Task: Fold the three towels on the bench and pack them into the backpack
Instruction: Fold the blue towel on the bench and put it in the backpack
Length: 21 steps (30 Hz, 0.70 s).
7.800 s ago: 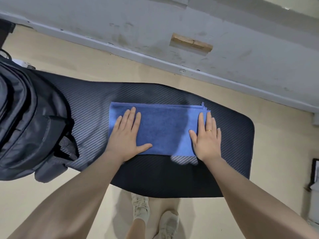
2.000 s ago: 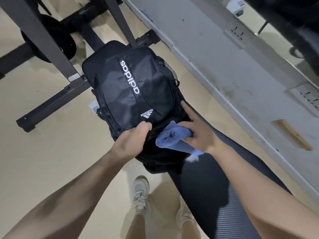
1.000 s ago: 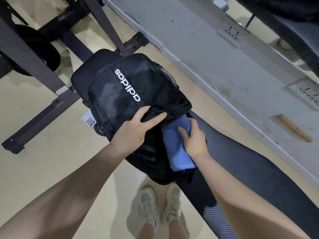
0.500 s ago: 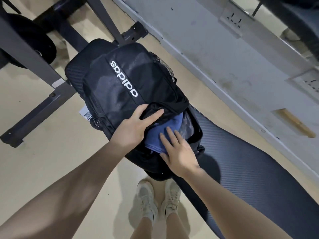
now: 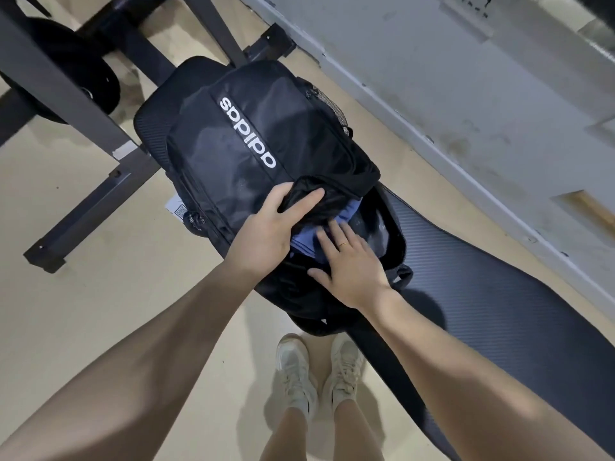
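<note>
The blue towel [image 5: 307, 236] is sitting inside the backpack [image 5: 259, 154] on the bench [image 5: 499, 311] — your right hand [image 5: 349, 264] is pressing it with flat fingers, while your left hand [image 5: 269, 227] is gripping the bag's flap — holding it raised.

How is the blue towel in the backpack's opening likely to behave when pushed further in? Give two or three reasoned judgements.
The blue towel is probably floppy: it bunches under the right hand. It likely compresses easily, being mostly tucked into the backpack. The opening's flap seems limp too, since the left hand holds it up.
</note>
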Tool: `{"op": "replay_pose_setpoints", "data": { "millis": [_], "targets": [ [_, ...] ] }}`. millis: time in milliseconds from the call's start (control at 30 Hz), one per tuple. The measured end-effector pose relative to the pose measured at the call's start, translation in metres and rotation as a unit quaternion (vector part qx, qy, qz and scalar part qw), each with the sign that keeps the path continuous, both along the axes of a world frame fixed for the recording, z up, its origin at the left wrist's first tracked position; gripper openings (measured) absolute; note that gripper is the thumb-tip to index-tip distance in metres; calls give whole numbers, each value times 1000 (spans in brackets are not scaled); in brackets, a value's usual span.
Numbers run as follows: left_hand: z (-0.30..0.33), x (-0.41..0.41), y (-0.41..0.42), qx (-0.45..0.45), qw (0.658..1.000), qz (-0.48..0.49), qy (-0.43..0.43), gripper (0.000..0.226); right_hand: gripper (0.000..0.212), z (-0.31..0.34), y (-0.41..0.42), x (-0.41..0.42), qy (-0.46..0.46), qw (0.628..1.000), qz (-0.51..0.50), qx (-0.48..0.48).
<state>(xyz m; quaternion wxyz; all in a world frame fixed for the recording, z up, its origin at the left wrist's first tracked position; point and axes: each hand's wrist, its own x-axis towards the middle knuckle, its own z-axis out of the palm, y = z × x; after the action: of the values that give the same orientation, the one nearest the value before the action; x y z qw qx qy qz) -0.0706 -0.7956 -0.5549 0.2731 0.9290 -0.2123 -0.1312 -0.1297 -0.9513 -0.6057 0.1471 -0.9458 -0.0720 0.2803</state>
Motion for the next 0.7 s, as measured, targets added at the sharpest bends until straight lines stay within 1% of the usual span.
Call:
{"op": "replay_pose_setpoints", "data": {
  "millis": [100,167,233,267,333,400,467,533,600,700],
  "targets": [
    [0,-8,-7,41,998,8,55,69,60,28,-21,-20,-88,996,-16,5],
    [3,-18,-11,63,993,-21,101,65,45,49,-35,-28,-154,987,-28,21],
    [14,-28,-11,46,988,-54,137,56,31,76,-42,-29,-187,982,-17,-2],
    [24,-32,-10,40,986,-63,150,55,28,93,-43,-27,-172,985,-11,-14],
    [50,-35,-8,38,985,-59,155,52,28,121,-46,-22,-110,993,14,-30],
    [84,-36,-8,11,988,-16,152,47,28,148,-48,-19,-72,997,29,-25],
    [120,-33,-6,-2,987,19,157,40,27,180,-47,-15,-86,995,38,-15],
    [157,-34,-3,-10,986,29,164,34,28,211,-46,-11,-100,994,35,-11],
    [193,-41,5,-44,984,58,163,29,27,244,-41,-10,-112,993,43,-14],
    [243,-59,30,-94,976,111,160,20,19,283,-27,-8,-111,990,89,-2]
  ]
}}
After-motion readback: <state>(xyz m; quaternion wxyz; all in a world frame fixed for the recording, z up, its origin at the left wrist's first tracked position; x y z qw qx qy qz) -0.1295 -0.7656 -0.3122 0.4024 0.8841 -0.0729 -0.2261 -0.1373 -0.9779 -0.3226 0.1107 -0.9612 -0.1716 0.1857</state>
